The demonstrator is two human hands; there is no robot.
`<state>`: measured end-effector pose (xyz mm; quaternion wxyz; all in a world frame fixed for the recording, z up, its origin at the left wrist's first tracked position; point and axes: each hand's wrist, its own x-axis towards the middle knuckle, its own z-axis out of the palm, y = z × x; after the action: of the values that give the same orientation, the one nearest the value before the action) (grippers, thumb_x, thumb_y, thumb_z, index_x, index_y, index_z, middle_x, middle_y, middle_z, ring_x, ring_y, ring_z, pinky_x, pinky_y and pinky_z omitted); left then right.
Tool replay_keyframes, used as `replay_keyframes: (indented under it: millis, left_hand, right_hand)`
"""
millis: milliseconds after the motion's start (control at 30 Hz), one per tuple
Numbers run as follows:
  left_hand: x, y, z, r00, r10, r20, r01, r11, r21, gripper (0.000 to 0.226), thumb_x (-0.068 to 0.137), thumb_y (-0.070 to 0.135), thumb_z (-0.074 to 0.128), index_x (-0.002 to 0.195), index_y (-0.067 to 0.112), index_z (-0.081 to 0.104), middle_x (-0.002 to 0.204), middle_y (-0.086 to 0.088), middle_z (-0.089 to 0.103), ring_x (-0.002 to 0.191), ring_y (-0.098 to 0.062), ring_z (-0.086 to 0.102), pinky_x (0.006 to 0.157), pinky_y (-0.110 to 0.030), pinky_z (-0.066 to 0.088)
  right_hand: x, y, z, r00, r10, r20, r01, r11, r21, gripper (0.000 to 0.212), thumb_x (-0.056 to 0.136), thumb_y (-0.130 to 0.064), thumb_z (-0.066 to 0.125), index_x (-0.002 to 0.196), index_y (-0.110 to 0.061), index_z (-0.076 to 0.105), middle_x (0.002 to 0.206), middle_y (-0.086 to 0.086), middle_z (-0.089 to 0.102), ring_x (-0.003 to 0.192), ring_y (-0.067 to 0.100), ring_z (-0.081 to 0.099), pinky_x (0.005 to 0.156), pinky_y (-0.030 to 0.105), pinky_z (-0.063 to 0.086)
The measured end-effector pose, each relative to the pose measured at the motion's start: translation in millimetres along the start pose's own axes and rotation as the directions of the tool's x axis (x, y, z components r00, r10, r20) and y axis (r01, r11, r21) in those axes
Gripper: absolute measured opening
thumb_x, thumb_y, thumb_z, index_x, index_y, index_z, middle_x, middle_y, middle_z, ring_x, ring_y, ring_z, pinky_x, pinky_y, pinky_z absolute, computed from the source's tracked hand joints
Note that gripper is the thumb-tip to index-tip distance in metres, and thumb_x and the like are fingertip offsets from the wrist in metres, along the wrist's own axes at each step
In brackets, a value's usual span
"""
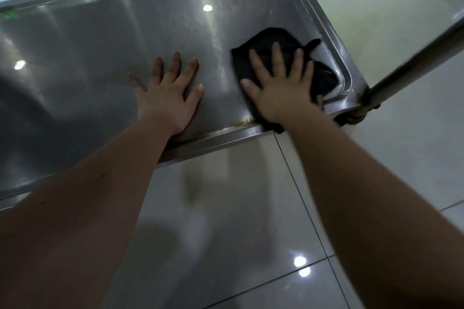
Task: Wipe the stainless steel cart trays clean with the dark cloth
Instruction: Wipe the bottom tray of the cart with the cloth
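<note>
Mid-wipe, the flat, spread-fingered right grip point(281, 90) presses the dark cloth point(271, 39) into the cart tray point(100, 57) corner while the left grip point(165, 98) braces flat, holding nothing; the next stroke likely sweeps leftward.

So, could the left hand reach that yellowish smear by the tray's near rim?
Probably yes: the left hand lies flat on the tray, with bare steel between it and the yellowish smear.
</note>
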<state>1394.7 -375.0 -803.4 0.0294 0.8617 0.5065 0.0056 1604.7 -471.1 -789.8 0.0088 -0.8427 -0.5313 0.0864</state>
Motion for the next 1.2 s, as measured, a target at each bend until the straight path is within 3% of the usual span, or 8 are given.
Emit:
replay_keyframes:
  millis: [100,300,467,633,833,1033,1133,1200]
  left_hand:
    - [0,-2,0,1.0,0.004,0.019,-0.004,1.0,-0.013,0.06,0.092,0.065,0.01,0.15,0.05,0.004,0.163,0.012,0.001,0.15,-0.024,0.0,0.108,-0.072,-0.002]
    - [-8,-37,-13,0.988,0.13,0.08,-0.126,0.991,-0.048,0.054,0.099,0.057,0.021,0.151,0.048,0.008,0.164,0.006,0.005,0.15,-0.027,0.003,0.112,-0.066,-0.003]
    - [-30,-77,-14,0.996,-0.076,0.044,0.076,0.997,-0.015,0.065,0.088,0.069,0.012,0.15,0.05,0.012,0.164,0.006,0.008,0.149,-0.033,0.006,0.112,-0.067,0.0]
    - [-26,-75,-9,0.997,-0.077,0.021,0.078,0.997,-0.014,0.067,0.085,0.074,0.008,0.149,0.053,0.008,0.163,0.007,0.009,0.149,-0.032,0.006,0.112,-0.066,0.002]
    - [-26,-80,-6,0.998,-0.066,0.009,0.066,0.998,-0.015,0.065,0.086,0.074,0.01,0.149,0.054,0.006,0.163,0.008,0.01,0.149,-0.031,0.007,0.113,-0.065,0.003]
    - [-27,-74,-7,0.997,-0.071,-0.005,0.071,0.997,-0.016,0.066,0.086,0.073,0.009,0.149,0.052,0.007,0.164,0.007,0.008,0.149,-0.032,0.005,0.113,-0.066,0.003]
    - [-27,-71,-8,0.997,-0.08,-0.001,0.08,0.997,0.005,0.063,0.09,0.07,0.012,0.15,0.052,0.006,0.164,0.007,0.007,0.149,-0.034,0.005,0.112,-0.068,0.003]
    - [-27,-70,-8,0.997,-0.081,0.001,0.081,0.996,0.025,0.062,0.09,0.068,0.013,0.15,0.051,0.005,0.164,0.006,0.005,0.149,-0.034,0.005,0.111,-0.068,0.003]
  right_hand:
    - [-14,-49,9,0.996,-0.093,-0.014,0.094,0.996,0.01,0.064,0.089,-0.073,0.004,0.147,-0.05,-0.012,0.161,0.0,-0.02,0.143,0.044,-0.02,0.11,0.063,-0.016]
    - [-16,-48,6,0.995,-0.102,-0.009,0.102,0.993,0.066,0.06,0.094,-0.066,0.013,0.148,-0.051,-0.01,0.161,-0.003,-0.022,0.142,0.04,-0.026,0.11,0.059,-0.021]
    - [-13,-48,-2,0.983,-0.152,0.102,0.146,0.987,0.06,0.056,0.095,-0.066,0.013,0.144,-0.058,-0.012,0.158,0.001,-0.028,0.141,0.044,-0.027,0.11,0.062,-0.018]
    - [0,-37,-11,0.939,-0.333,0.088,0.344,0.92,-0.188,0.07,0.088,-0.076,0.008,0.149,-0.048,-0.012,0.159,-0.002,-0.026,0.142,0.036,-0.029,0.113,0.058,-0.017]
    - [10,-19,-2,0.915,-0.403,0.016,0.404,0.913,-0.054,0.072,0.082,-0.081,0.008,0.148,-0.054,-0.003,0.162,-0.015,-0.006,0.147,0.033,-0.013,0.115,0.054,-0.013]
    - [37,47,-13,0.99,-0.135,-0.049,0.135,0.991,0.0,0.073,0.078,-0.083,0.01,0.146,-0.058,0.004,0.163,-0.014,0.001,0.148,0.035,-0.006,0.117,0.055,-0.008]
    - [29,24,-7,0.998,-0.002,-0.064,0.001,1.0,-0.017,0.07,0.082,-0.081,0.009,0.147,-0.057,0.002,0.163,-0.009,-0.003,0.147,0.041,-0.008,0.115,0.061,-0.007]
    - [19,-19,0,0.998,-0.019,-0.06,0.019,1.0,-0.015,0.066,0.085,-0.079,0.009,0.147,-0.057,0.0,0.163,-0.006,-0.005,0.145,0.045,-0.01,0.112,0.065,-0.008]
